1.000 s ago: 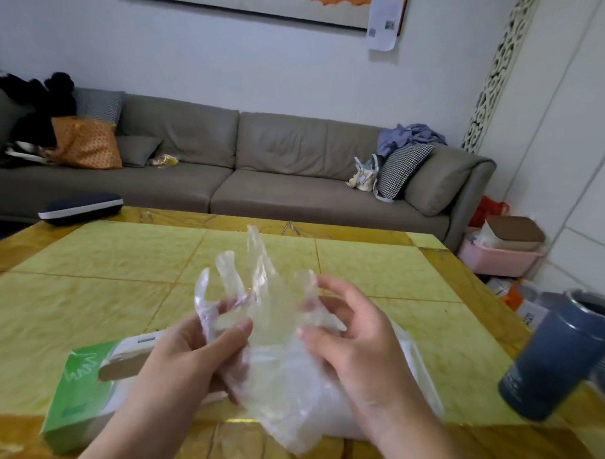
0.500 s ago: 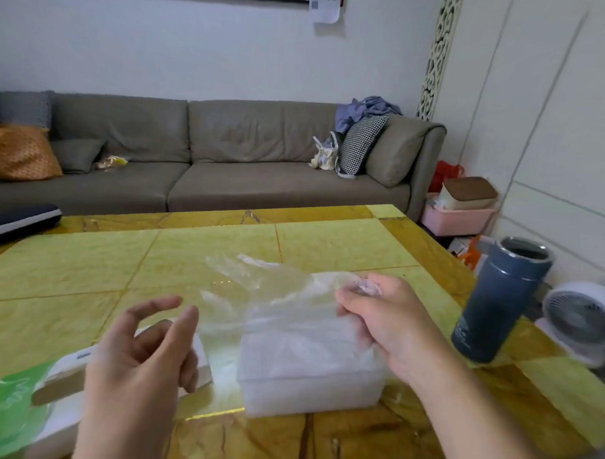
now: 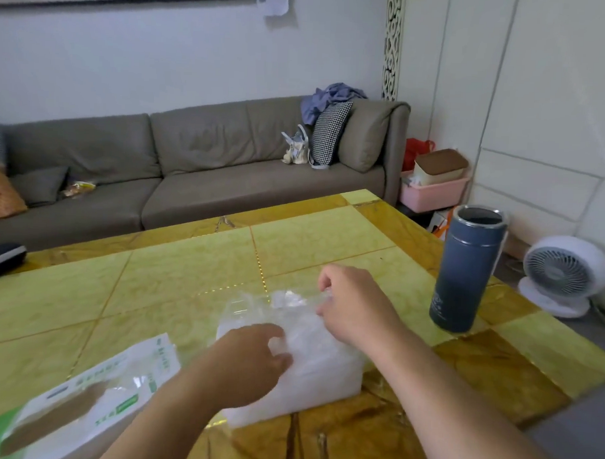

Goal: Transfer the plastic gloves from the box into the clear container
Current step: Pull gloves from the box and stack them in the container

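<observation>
At the near left lies the box (image 3: 82, 403), its slot facing up, with a little film showing at the opening. Just right of it sits the clear container (image 3: 299, 373), already packed with plastic gloves (image 3: 311, 336). To do this step well, the loose glove should be flattened into the pile so nothing springs over the rim. The left hand (image 3: 252, 361) presses down on the near side, fingers bent over the film. Farther on, the right hand (image 3: 353, 303) pinches the glove's far end, fingers curled.

box (image 3: 82, 414) cut by bottom-left edge, right hand (image 3: 355, 306) fingertips hidden, box print blurred
</observation>
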`<action>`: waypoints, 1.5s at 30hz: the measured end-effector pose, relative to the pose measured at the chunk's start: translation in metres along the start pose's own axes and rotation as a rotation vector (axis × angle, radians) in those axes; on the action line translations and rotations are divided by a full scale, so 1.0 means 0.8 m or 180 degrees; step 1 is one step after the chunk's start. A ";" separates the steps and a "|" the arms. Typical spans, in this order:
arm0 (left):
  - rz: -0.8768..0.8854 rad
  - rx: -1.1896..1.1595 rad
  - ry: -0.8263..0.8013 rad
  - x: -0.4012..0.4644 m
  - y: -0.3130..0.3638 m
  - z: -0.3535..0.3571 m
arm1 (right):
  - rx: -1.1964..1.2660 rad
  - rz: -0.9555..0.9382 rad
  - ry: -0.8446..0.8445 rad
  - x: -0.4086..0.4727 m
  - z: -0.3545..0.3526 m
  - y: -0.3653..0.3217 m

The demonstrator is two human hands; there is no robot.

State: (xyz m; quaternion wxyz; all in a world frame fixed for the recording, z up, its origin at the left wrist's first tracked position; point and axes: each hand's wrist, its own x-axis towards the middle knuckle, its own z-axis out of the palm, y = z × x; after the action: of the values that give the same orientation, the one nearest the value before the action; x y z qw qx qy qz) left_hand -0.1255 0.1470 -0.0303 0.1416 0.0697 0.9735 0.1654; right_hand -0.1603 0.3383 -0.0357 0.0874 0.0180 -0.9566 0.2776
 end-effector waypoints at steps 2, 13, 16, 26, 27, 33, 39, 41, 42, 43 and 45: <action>-0.0136 -0.0144 -0.0329 0.006 -0.001 -0.002 | -0.0349 0.0006 0.0015 -0.003 0.000 0.000; -0.0403 -0.0085 -0.0085 0.011 0.014 0.003 | -0.0442 -0.0545 -0.0635 -0.046 -0.012 -0.056; -0.0309 0.0144 -0.0054 -0.003 0.015 0.000 | -0.0879 -0.0396 -0.0983 -0.041 0.004 -0.048; -0.0405 0.0847 0.0077 -0.005 0.036 -0.001 | -0.1147 -0.0240 -0.1256 -0.036 0.014 -0.051; -0.0485 0.0763 -0.0005 0.001 0.033 -0.001 | -0.1191 -0.0211 -0.1268 -0.035 0.014 -0.051; -0.0704 0.0793 -0.0442 0.026 0.028 0.006 | -0.1299 -0.0031 -0.1417 -0.028 0.026 -0.052; -0.0670 0.0623 -0.0613 0.040 0.018 0.016 | -0.1212 0.0049 -0.1916 -0.008 0.028 -0.052; -0.0606 0.0486 -0.0676 0.039 0.015 0.013 | -0.1216 0.0097 -0.1943 -0.006 0.030 -0.051; -0.0552 0.0396 -0.0694 0.038 0.016 0.013 | -0.1225 0.0140 -0.1881 -0.007 0.032 -0.046; -0.0536 0.0295 -0.0652 0.031 0.011 0.007 | -0.1264 0.0106 -0.1843 -0.006 0.035 -0.051; -0.0336 0.0296 -0.0652 0.024 0.026 0.004 | -0.1098 0.0185 -0.1738 -0.011 0.030 -0.032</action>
State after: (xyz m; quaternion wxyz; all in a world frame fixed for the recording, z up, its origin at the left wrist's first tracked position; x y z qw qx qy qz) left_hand -0.1408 0.1704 -0.0307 0.2455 0.0413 0.9629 0.1043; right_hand -0.1533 0.3036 -0.0439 -0.1787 0.0494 -0.9777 0.0987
